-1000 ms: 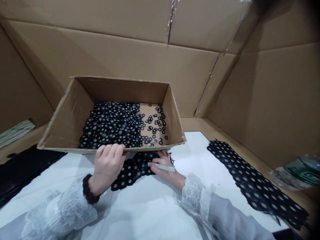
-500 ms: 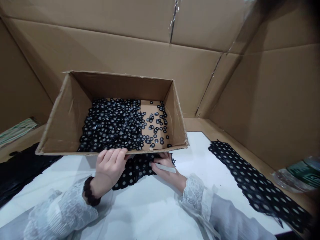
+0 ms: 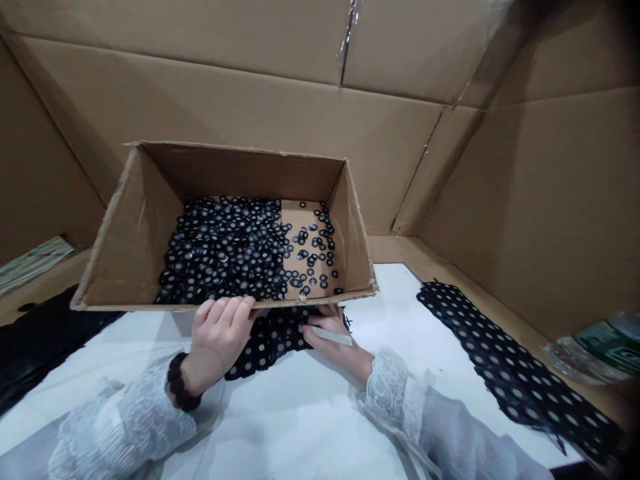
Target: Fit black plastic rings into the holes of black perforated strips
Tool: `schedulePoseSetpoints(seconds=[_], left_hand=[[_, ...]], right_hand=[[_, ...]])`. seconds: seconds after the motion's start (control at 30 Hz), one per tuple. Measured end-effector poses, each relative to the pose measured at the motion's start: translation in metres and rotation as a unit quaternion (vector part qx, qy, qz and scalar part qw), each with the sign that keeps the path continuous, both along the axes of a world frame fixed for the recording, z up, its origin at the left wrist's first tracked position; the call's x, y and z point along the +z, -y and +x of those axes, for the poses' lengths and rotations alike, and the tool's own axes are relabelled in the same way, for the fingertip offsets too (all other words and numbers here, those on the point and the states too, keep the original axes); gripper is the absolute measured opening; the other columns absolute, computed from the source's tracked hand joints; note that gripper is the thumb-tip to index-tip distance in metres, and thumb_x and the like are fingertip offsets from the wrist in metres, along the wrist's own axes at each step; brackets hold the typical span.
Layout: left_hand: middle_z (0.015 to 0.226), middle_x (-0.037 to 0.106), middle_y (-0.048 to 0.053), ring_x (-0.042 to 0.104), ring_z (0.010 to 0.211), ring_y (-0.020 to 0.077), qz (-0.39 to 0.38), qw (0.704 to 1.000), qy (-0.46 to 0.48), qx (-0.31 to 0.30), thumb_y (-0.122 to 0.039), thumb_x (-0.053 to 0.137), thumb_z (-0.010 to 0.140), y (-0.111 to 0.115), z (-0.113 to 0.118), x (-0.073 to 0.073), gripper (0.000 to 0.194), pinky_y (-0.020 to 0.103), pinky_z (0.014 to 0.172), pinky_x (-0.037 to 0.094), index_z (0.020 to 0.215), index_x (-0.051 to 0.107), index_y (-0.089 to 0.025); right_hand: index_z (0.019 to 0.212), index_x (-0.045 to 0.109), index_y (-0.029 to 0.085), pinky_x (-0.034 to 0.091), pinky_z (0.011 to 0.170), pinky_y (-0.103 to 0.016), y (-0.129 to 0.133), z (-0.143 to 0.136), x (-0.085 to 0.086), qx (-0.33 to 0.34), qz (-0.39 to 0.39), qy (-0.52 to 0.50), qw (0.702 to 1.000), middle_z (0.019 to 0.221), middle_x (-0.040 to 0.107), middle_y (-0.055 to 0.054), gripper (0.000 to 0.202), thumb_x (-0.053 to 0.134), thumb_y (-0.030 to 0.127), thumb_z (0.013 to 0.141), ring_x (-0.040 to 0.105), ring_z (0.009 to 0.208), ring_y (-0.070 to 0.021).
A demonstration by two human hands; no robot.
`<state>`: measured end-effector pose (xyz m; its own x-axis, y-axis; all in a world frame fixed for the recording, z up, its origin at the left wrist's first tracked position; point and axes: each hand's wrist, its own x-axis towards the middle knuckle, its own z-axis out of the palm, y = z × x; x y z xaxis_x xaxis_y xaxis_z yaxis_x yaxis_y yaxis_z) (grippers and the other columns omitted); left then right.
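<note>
My left hand [image 3: 219,347] is closed over the near rim of an open cardboard box [image 3: 225,307], fingers bent across the edge; its thumb is hidden. A heap of small black discs with pale centres [image 3: 225,247] fills the box's left side, and loose ones lie scattered on the right. Just below the rim, a black sheet with pale dots [image 3: 263,350] sits between my hands, partly under the box. My right hand [image 3: 336,343] pinches the sheet's right end, and a pale flat strip [image 3: 333,336] lies between thumb and fingers. Its fingertips are partly hidden by the rim.
Another dotted black sheet [image 3: 500,360] lies on the white tabletop at right. Beyond it is a plastic bottle [image 3: 600,347] with a green label. Black sheets [image 3: 45,340] lie at left, near a green striped paper [image 3: 35,262]. Tall cardboard walls [image 3: 250,87] enclose the table.
</note>
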<state>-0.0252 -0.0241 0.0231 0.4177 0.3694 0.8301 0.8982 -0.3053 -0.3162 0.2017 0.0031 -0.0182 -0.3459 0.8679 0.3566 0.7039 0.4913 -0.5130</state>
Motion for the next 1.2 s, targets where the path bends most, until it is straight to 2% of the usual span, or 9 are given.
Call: schedulePoseSetpoints(seconds=[0.43, 0.7, 0.9, 1.03, 1.2], left_hand=[[0.079, 0.066, 0.005, 0.056, 0.074, 0.0200, 0.002, 1.000, -0.002, -0.008, -0.017, 0.061, 0.078, 0.000, 0.000, 0.000, 0.020, 0.034, 0.077, 0.034, 0.098, 0.057, -0.016], [0.080, 0.065, 0.006, 0.055, 0.076, 0.0207, -0.005, 1.000, 0.003, 0.002, -0.018, 0.059, 0.080, -0.004, 0.000, 0.005, 0.017, 0.034, 0.078, 0.034, 0.095, 0.056, -0.014], [0.081, 0.063, 0.006, 0.052, 0.077, 0.0225, -0.054, 0.998, 0.009, 0.019, -0.022, 0.055, 0.083, -0.017, -0.001, 0.017, 0.015, 0.036, 0.078, 0.034, 0.095, 0.054, -0.014], [0.083, 0.060, 0.007, 0.050, 0.079, 0.0246, -0.103, 0.994, 0.012, 0.029, -0.026, 0.052, 0.084, -0.028, -0.002, 0.028, 0.015, 0.037, 0.078, 0.034, 0.095, 0.053, -0.015], [0.087, 0.059, 0.008, 0.050, 0.084, 0.0263, -0.147, 0.989, 0.005, 0.024, -0.032, 0.053, 0.084, -0.048, -0.006, 0.042, 0.021, 0.038, 0.079, 0.034, 0.096, 0.051, -0.016]], right_hand=[[0.058, 0.058, 0.019, 0.027, 0.092, -0.037, 0.000, 0.001, -0.001, 0.004, 0.005, -0.003, 1.000, 0.091, 0.060, -0.004, 0.027, 0.051, 0.029, 0.082, 0.046, 0.104, -0.0218], [0.055, 0.057, 0.019, 0.027, 0.089, -0.038, -0.003, 0.001, -0.003, -0.004, 0.005, 0.017, 1.000, 0.086, 0.057, -0.004, 0.029, 0.052, 0.029, 0.082, 0.044, 0.103, -0.0228], [0.060, 0.058, 0.018, 0.028, 0.086, -0.037, -0.003, 0.001, -0.005, 0.003, 0.008, 0.025, 1.000, 0.085, 0.054, -0.004, 0.027, 0.051, 0.030, 0.083, 0.043, 0.097, -0.0209], [0.060, 0.057, 0.018, 0.028, 0.084, -0.037, -0.002, 0.002, -0.001, 0.027, 0.034, 0.026, 0.999, 0.081, 0.053, -0.004, 0.029, 0.048, 0.028, 0.085, 0.043, 0.091, -0.0186], [0.058, 0.056, 0.017, 0.026, 0.084, -0.037, -0.002, 0.004, 0.005, 0.016, 0.043, 0.012, 0.999, 0.078, 0.052, -0.003, 0.028, 0.050, 0.027, 0.083, 0.043, 0.090, -0.0182]])
